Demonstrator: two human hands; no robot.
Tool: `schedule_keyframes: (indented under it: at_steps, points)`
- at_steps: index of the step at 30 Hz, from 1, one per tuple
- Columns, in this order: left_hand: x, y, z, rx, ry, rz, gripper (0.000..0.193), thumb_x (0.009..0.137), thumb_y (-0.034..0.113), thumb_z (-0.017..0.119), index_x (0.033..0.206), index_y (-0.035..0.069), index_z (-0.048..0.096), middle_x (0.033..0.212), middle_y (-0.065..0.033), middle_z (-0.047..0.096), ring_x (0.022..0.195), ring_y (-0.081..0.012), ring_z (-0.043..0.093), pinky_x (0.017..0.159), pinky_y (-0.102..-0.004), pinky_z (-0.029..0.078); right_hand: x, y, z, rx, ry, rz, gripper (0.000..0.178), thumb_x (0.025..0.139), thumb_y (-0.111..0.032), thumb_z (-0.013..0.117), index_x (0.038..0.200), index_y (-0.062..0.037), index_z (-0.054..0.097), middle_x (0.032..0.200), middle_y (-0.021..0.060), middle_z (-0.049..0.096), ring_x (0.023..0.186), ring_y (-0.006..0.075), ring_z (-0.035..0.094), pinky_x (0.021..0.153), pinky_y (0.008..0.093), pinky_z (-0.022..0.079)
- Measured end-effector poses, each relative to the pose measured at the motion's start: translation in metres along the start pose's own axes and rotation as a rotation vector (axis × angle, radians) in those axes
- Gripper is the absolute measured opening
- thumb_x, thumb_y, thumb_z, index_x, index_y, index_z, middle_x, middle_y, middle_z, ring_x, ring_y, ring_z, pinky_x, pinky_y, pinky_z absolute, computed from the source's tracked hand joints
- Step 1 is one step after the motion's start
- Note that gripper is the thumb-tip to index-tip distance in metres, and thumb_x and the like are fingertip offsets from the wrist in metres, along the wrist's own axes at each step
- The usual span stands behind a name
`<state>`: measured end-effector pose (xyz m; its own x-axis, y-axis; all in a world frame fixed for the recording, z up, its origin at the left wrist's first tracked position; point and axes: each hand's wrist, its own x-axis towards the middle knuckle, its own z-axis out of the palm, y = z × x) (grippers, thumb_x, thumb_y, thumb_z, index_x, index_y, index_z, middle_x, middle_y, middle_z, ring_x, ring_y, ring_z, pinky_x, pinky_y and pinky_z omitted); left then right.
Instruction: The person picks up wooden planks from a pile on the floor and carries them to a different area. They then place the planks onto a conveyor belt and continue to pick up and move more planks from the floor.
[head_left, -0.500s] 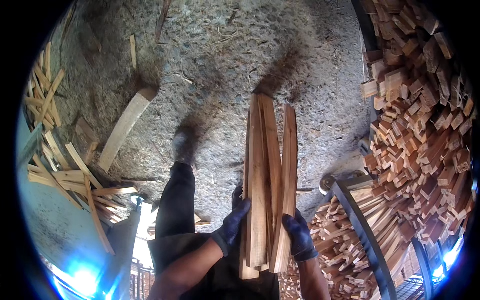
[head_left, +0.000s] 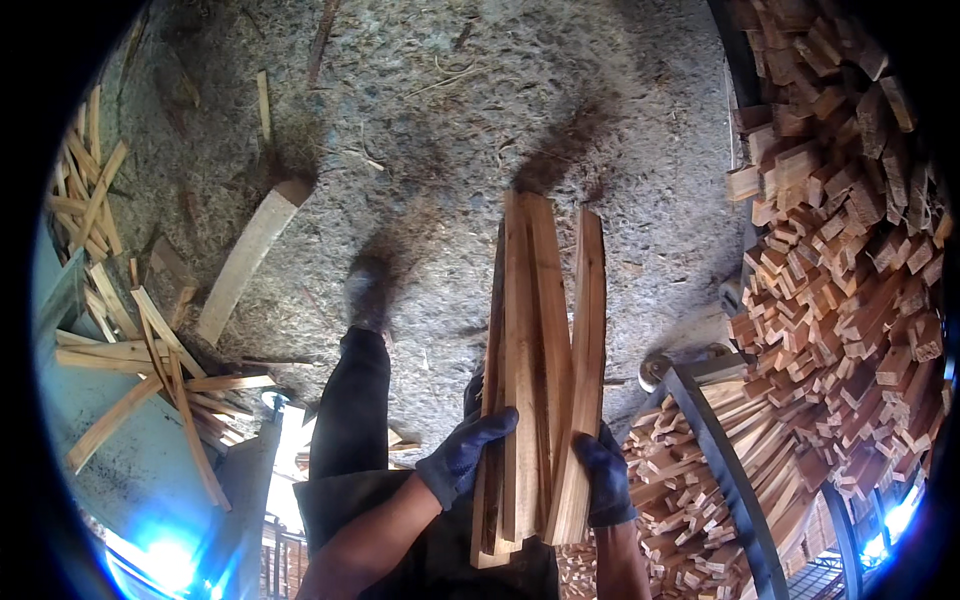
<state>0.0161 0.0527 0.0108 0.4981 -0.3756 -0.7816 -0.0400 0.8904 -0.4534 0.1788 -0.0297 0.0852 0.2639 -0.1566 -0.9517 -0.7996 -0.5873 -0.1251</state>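
In front of my body I hold a loose bundle of long wooden slats [head_left: 522,360], their far ends fanned slightly apart. My left hand [head_left: 466,455], in a dark blue work glove, is closed round the bundle's left side near its lower end. On the opposite side my right hand [head_left: 602,478], gloved alike, grips the rightmost slat [head_left: 586,340]. A gap opens between that slat and the others toward the far end. Most of the fingers are hidden under or behind the wood.
Stacked cut sticks [head_left: 860,330] rise at the right, behind a dark metal frame [head_left: 725,470] with a wheel [head_left: 656,370]. Scattered offcuts [head_left: 150,350] lie over a pale blue surface [head_left: 120,450] at the left. A curved-looking plank [head_left: 245,262] rests on the rough, debris-strewn floor [head_left: 440,200].
The rightmost slat has spread a little away from the bundle, and my left hand has shifted slightly right over the slats. At the left, sticks on the pale blue surface lie differently.
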Motion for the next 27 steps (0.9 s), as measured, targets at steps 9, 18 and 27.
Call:
schedule_keyframes:
  at_steps: [9, 18, 27]
  points:
    - [0.008, -0.012, -0.002, 0.009, 0.107, 0.054, 0.046, 0.081, 0.021, 0.069, 0.12, 0.003, 0.054, 0.105, -0.0082, 0.064, 0.095, -0.0206, 0.063, 0.086, -0.0351, 0.052, -0.006, -0.004, -0.007, -0.086, -0.132, -0.127, 0.043, 0.081, -0.002, 0.063, 0.122, -0.0021, 0.05, 0.109, 0.0069, 0.059, 0.095, 0.0147, 0.056, 0.085, 0.0289, 0.046]
    - [0.002, -0.012, 0.01, -0.034, -0.017, 0.11, 0.063, 0.083, 0.042, 0.064, 0.127, 0.002, 0.045, 0.108, -0.0156, 0.061, 0.095, -0.0265, 0.063, 0.085, -0.0406, 0.053, 0.017, 0.029, -0.039, 0.377, -0.327, 0.065, 0.068, 0.082, -0.021, 0.063, 0.14, -0.0014, 0.033, 0.115, 0.0135, 0.058, 0.082, 0.0223, 0.061, 0.07, 0.0313, 0.053]
    - [0.004, -0.009, 0.008, -0.159, -0.23, 0.13, 0.067, 0.084, 0.039, 0.063, 0.133, 0.001, 0.039, 0.121, -0.0178, 0.055, 0.105, -0.0284, 0.058, 0.089, -0.0401, 0.05, 0.01, 0.013, -0.037, 0.197, -0.209, 0.024, 0.072, 0.075, -0.014, 0.062, 0.139, 0.0016, 0.034, 0.112, 0.0133, 0.058, 0.093, 0.0219, 0.059, 0.083, 0.0313, 0.05]
